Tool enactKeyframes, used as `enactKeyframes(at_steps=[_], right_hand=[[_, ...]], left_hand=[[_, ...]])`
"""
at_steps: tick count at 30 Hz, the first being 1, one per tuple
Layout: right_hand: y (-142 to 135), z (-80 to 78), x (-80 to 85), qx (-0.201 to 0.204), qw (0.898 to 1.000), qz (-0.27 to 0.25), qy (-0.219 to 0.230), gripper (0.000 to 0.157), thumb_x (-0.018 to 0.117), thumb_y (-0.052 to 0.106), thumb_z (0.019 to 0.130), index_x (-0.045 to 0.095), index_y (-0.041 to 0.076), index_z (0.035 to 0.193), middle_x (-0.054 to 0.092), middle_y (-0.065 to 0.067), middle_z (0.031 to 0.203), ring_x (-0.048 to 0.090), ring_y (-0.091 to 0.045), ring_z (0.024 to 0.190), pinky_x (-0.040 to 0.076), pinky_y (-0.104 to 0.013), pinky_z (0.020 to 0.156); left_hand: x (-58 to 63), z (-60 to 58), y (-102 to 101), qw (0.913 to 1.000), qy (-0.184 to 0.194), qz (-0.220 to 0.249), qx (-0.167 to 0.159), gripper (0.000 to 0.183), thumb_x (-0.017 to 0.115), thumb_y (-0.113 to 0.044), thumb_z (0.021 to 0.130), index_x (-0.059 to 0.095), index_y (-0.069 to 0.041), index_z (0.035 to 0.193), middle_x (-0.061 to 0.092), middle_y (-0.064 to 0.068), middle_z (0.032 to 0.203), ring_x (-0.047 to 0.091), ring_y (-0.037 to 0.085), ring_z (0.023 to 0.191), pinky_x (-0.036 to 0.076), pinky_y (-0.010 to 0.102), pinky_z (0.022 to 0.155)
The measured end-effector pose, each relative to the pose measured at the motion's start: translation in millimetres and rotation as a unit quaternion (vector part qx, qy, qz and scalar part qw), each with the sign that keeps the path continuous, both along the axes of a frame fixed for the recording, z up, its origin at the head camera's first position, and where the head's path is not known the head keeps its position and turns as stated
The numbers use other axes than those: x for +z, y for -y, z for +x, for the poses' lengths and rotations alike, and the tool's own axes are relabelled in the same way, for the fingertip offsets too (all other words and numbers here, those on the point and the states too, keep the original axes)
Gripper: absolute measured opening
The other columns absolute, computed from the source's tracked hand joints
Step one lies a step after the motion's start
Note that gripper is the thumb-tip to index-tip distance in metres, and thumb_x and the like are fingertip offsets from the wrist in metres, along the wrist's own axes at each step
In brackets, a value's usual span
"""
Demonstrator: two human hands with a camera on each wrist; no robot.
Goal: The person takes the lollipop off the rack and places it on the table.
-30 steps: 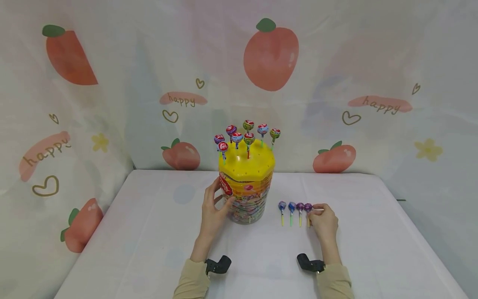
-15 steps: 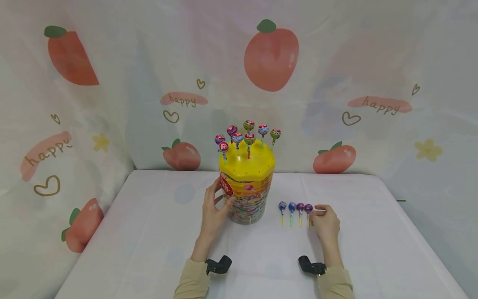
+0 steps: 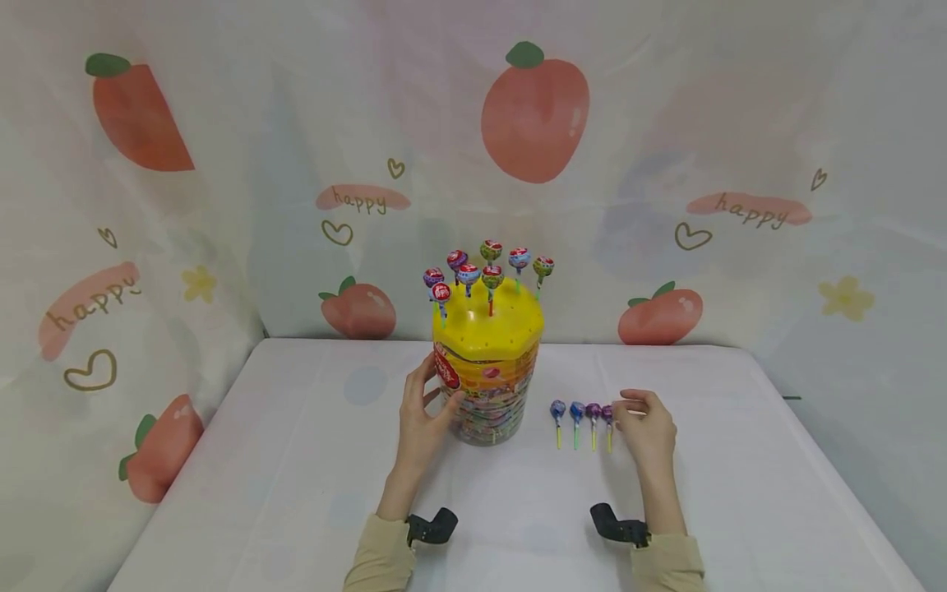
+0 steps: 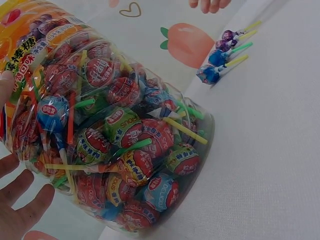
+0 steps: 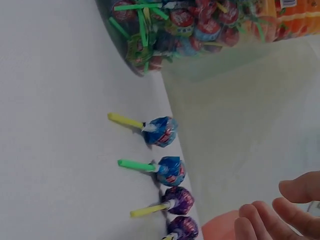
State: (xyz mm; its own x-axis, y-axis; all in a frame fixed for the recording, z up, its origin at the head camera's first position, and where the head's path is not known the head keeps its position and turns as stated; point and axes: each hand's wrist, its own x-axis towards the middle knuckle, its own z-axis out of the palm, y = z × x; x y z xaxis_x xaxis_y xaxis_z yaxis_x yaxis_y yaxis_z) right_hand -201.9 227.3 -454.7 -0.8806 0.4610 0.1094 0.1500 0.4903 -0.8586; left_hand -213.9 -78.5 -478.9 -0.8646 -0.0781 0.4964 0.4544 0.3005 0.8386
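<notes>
My left hand grips the side of a clear lollipop jar, thumb in front and fingers round its left side. Wrapped lollipops fill the jar, visible through its wall in the left wrist view. Several lollipops stand upright in the yellow lid. To the jar's right, several lollipops lie in a row on the table, blue ones nearer the jar and purple ones farther off. My right hand hovers just beside the rightmost purple lollipop; its loosely bent fingers hold nothing.
A white cloth covers the table. Behind it and along its left side hangs a pale backdrop printed with peaches, hearts and flowers. The jar stands near the table's far edge.
My right hand has let go of the rightmost purple lollipop and lifted slightly up and right. That lollipop stays in the row. My left hand keeps its grip on the jar.
</notes>
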Motion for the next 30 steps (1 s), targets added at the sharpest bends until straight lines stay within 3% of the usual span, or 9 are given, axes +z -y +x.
enactKeyframes(at_steps=[13,22,25,30], right_hand=[[28.9,12.3,48.2,0.024,0.989,-0.045,-0.139,0.022,0.065,0.008,0.089,0.066,0.004,0.11,0.066,0.002,0.086,0.058,0.012,0.069,0.05,-0.006,0.061],[53.1,15.3,82.9,0.06,0.978,-0.06,-0.19,0.021,0.068,0.007,0.088,0.066,0.003,0.108,0.061,0.011,0.084,0.058,0.007,0.075,0.05,-0.006,0.064],[61.2,14.5,91.7,0.073,0.972,-0.054,-0.216,0.021,0.068,0.006,0.087,0.067,0.002,0.108,0.063,0.008,0.085,0.059,0.006,0.076,0.05,-0.006,0.066],[75.7,14.1,104.1,0.093,0.965,-0.043,-0.242,0.021,0.067,0.004,0.087,0.066,0.002,0.108,0.069,-0.011,0.092,0.059,0.006,0.079,0.049,-0.005,0.068]], left_hand=[[0.4,1.2,-0.8,1.0,-0.007,-0.001,-0.002,0.073,0.071,-0.023,0.088,0.032,-0.022,0.15,0.046,0.009,0.137,0.047,0.027,0.129,0.05,0.047,0.1],[2.1,0.2,-0.9,1.0,0.001,0.001,-0.001,0.073,0.071,-0.025,0.087,0.033,-0.023,0.149,0.046,0.01,0.136,0.048,0.027,0.128,0.05,0.047,0.101],[2.6,0.6,-0.5,1.0,0.004,0.003,-0.001,0.073,0.071,-0.024,0.087,0.033,-0.023,0.149,0.046,0.009,0.137,0.048,0.027,0.128,0.049,0.047,0.101],[2.0,0.5,-0.2,1.0,0.005,0.0,-0.001,0.073,0.071,-0.025,0.087,0.032,-0.023,0.149,0.046,0.009,0.136,0.048,0.027,0.128,0.049,0.047,0.102]])
